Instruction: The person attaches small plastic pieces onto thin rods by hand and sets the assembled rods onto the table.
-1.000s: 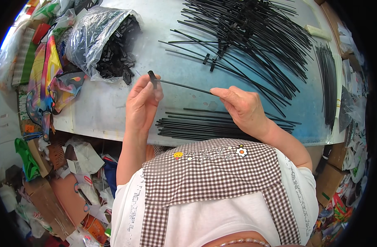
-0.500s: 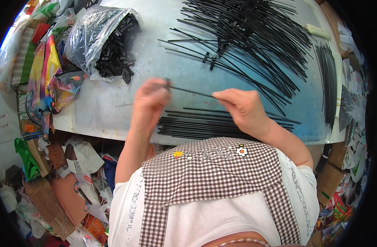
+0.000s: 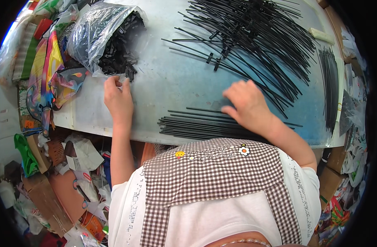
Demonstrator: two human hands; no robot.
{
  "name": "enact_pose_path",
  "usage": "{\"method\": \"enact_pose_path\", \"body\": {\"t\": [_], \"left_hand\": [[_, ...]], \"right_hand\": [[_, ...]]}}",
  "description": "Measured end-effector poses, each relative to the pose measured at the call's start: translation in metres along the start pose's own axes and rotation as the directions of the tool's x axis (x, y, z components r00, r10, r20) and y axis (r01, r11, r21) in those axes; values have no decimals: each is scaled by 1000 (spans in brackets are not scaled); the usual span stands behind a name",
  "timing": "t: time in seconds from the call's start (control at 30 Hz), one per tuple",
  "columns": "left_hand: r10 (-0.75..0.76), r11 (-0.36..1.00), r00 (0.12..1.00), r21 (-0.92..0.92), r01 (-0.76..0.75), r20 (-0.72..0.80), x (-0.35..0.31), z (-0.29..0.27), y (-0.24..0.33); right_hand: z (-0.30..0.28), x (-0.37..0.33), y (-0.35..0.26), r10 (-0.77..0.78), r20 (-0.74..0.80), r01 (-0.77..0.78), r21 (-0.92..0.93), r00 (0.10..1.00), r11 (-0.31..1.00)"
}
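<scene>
**Hands split between clip pile and rod bundle**

Worktable (image 3: 176, 88) was a pale blue-grey sheet, cluttered on all sides. Left hand (image 3: 119, 99) lay flat at the mouth of a clear plastic bag (image 3: 96, 31), fingertips touching the small black clips (image 3: 121, 53) that spilled from it; fingers loose, nothing clamped that could be seen. Right hand (image 3: 249, 108) sat well apart, palm down on the near bundle of thin black rods (image 3: 205, 123), fingers curled; whether it pinched a rod, cannot tell. That bundle lay parallel to the table edge, just in front of the checked apron (image 3: 213, 173), likely for easy reach. Loose rods (image 3: 254, 37) fanned out farther back. Another neat bundle (image 3: 330, 88) lay at far right. Colourful packaging (image 3: 48, 82) crowded the left edge.
</scene>
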State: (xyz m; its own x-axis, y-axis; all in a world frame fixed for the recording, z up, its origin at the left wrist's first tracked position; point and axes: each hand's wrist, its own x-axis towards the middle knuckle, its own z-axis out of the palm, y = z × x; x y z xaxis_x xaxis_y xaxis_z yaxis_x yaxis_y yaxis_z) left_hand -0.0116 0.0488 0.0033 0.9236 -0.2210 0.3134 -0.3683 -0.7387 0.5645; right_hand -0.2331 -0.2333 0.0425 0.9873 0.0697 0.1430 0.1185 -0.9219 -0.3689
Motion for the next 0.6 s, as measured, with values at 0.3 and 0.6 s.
{"method": "enact_pose_path", "body": {"t": [0.3, 0.6], "left_hand": [[117, 993, 985, 2, -119, 124, 13, 11, -20], [103, 989, 980, 84, -119, 172, 30, 18, -7]], "right_hand": [[19, -28, -3, 5, 138, -19, 104, 990, 994], [3, 1, -7, 17, -192, -40, -113, 981, 993]]}}
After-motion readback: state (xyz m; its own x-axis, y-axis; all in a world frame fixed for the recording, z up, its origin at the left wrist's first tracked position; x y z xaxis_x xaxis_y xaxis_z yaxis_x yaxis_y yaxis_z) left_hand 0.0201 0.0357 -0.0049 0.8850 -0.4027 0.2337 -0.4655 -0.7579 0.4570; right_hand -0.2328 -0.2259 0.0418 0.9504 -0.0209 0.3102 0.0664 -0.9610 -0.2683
